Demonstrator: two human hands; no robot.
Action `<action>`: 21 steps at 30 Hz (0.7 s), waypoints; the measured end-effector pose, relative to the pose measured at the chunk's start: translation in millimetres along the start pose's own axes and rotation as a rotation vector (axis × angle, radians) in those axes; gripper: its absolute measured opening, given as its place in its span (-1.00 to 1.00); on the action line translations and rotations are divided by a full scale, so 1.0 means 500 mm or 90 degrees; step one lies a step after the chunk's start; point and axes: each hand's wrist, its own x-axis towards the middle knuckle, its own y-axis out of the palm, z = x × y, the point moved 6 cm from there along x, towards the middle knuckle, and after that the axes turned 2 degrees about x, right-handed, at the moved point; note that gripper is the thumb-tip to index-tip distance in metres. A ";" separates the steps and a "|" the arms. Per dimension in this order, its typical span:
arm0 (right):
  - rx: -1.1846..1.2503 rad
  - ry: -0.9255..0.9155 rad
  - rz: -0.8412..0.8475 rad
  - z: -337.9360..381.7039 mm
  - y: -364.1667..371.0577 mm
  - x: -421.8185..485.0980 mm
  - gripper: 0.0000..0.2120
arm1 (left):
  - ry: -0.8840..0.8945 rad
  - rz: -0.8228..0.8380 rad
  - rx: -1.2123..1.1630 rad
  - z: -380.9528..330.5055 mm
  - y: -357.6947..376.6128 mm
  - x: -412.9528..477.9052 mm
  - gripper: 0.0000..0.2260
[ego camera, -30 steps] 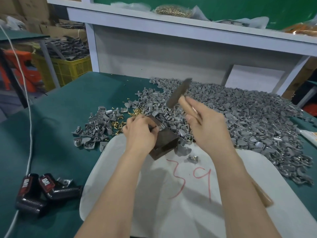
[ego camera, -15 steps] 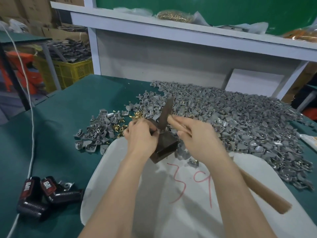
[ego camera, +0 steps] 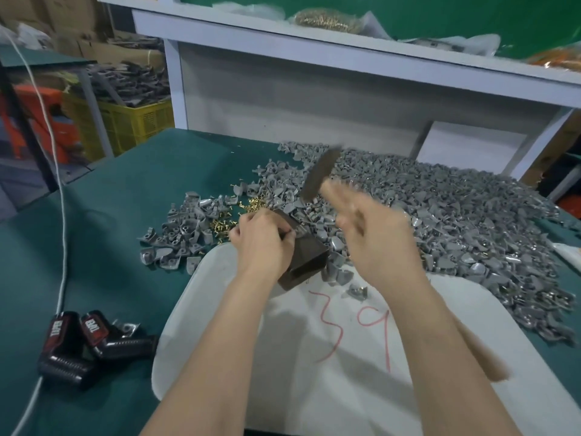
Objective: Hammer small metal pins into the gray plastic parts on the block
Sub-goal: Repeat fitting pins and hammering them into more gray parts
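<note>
Gray plastic parts (ego camera: 440, 215) lie heaped across the green bench as a worker reaches what looks like the striking step. The left hand (ego camera: 262, 247) curls over the top of a dark block (ego camera: 306, 262), fingertips pinching what appears to be a single gray part (ego camera: 298, 230) seated there. The right hand (ego camera: 377, 247) is clenched round the wooden handle of a hammer (ego camera: 320, 177), its head poised above and beyond the block. The next move would call for a short, square blow onto the pin, landing clear of the left fingertips beside it. That pin is hidden behind the fingers, and motion blur smears the hammer and right hand. Loose brass pins (ego camera: 224, 225) scatter just left of the block, which stands at the far edge of a white board (ego camera: 220, 357) marked 39 in red
</note>
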 end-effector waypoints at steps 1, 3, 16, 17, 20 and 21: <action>-0.060 0.018 0.065 -0.009 0.015 0.000 -0.54 | 0.000 -0.002 0.005 -0.001 -0.001 0.001 -0.88; -0.104 0.053 0.124 -0.029 0.029 -0.004 -0.55 | 0.001 0.001 0.009 -0.001 -0.002 0.001 -0.93; -0.110 0.303 0.116 -0.153 0.067 0.012 -0.79 | -0.007 -0.001 -0.011 0.002 0.004 -0.002 -0.92; -0.158 0.269 0.079 -0.144 0.058 0.017 -0.75 | 0.000 -0.003 -0.018 0.000 0.004 -0.002 -0.92; -0.074 0.117 0.028 -0.088 0.054 0.037 -0.65 | 0.048 0.001 -0.044 -0.016 0.006 -0.003 -0.91; -0.002 0.091 0.075 -0.068 0.069 0.043 -0.66 | 0.068 0.004 -0.051 -0.022 0.007 -0.003 -0.90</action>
